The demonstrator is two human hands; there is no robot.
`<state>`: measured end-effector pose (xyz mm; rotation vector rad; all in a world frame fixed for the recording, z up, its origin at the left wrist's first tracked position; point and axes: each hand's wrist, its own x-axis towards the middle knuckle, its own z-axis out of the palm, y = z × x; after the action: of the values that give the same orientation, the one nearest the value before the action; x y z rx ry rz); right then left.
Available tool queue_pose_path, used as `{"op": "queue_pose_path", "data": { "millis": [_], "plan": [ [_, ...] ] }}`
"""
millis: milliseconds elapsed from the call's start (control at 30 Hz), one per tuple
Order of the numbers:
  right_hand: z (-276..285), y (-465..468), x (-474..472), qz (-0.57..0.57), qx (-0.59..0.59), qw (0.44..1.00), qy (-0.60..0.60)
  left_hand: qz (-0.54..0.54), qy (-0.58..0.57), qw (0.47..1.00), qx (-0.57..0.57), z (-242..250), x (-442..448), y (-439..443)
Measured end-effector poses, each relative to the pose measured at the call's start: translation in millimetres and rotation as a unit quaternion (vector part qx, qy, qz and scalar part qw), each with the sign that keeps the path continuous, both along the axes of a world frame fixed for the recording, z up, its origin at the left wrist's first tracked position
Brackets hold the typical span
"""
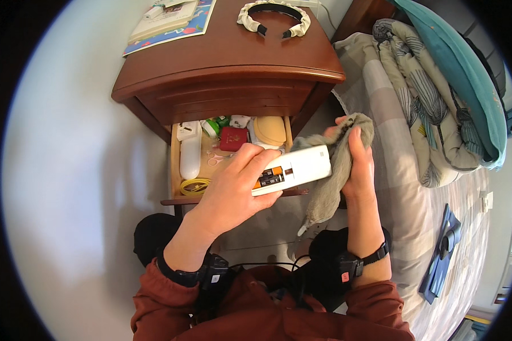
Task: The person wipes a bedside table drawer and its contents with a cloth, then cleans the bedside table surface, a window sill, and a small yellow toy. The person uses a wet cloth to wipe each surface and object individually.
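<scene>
My left hand point(234, 192) grips a white remote control point(311, 164), its back turned up and its battery compartment uncovered. Two batteries point(271, 177) with black and orange casings lie side by side in that compartment. A crumpled grey-green cloth point(333, 183) is bunched in my right hand point(358, 162), its lower end hanging down. The remote's far end meets or overlaps the cloth; whether they press together I cannot tell. Below the remote is a pulled-out drawer point(175, 170), partly hidden by my left hand.
In the drawer are a white plug adapter point(188, 130), a yellow cable point(194, 186), pink scissors point(215, 159), a red booklet point(234, 139) and beige pads point(269, 130). A headband point(301, 19) lies on the wooden nightstand point(226, 47). A bed point(392, 204) stands right, a wall point(68, 170) left.
</scene>
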<state>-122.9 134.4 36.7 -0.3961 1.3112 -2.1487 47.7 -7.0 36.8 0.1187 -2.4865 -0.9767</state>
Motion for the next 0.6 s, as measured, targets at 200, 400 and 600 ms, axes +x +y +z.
{"op": "queue_pose_path", "data": {
  "millis": [200, 400, 600],
  "plan": [
    [-19.5, -6.7, 26.6, 0.035, 0.188, 0.888, 0.417, 0.017, 0.047, 0.992, -0.112, -1.9, 0.1, -0.2],
    [-33.9, -18.0, 26.8, -0.06, 0.271, 0.915, 0.294, 0.0, 0.033, 0.982, -0.184, -9.0, -1.7, 8.2],
    [-13.0, -21.3, 10.2, -0.11, 0.216, 0.968, -0.071, 0.017, 0.053, 0.979, -0.194, -8.9, -5.1, 5.3]
  ]
}}
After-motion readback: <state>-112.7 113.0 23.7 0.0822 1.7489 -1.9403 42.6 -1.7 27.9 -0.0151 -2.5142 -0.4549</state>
